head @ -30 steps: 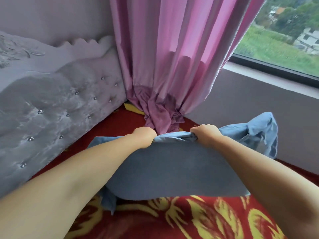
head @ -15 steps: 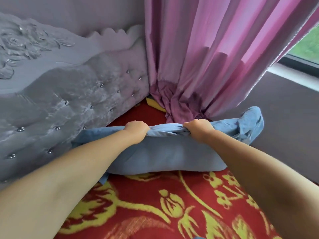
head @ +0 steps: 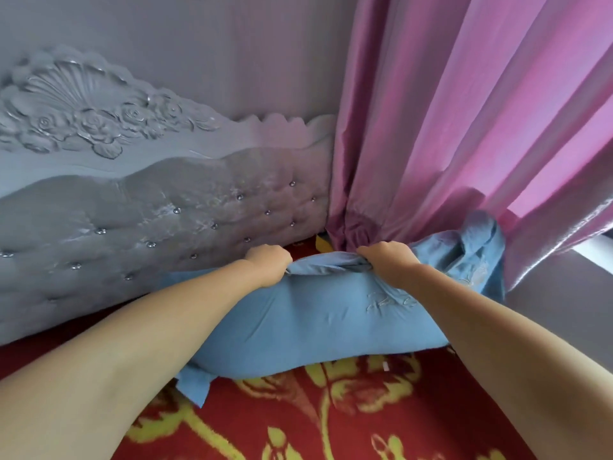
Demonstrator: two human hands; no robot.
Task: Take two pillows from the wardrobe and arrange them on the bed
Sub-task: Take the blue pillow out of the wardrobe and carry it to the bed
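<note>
A blue pillow (head: 318, 320) lies on the bed (head: 381, 410), up at the head end. The bed has a red cover with big yellow flowers on it. The pillow sits close to the grey headboard (head: 159, 220), and its left end is right by the soft part with the shiny buttons. Its right end sticks up and touches the pink curtain (head: 464, 127).

Two bare arms reach out from the bottom of the view to the far edge of the pillow. The left hand (head: 268, 263) is curled into a fist on the top edge of the pillow, and its grip is closed on a bunch of the blue cloth. The right hand (head: 388, 263) is closed the same way, a little to the right, with its grip tight on the cloth too. The cloth between the two hands is wrinkled and pulled up into a ridge. The front side of the pillow is puffy and smooth, with a bit of stitched writing near the right arm. A small flat corner of blue cloth pokes out under the left arm onto the red cover.

The headboard has carved roses and a shell shape on top. The pink curtain hangs down in long folds and bunches up at the corner of the bed, just past the hands.
</note>
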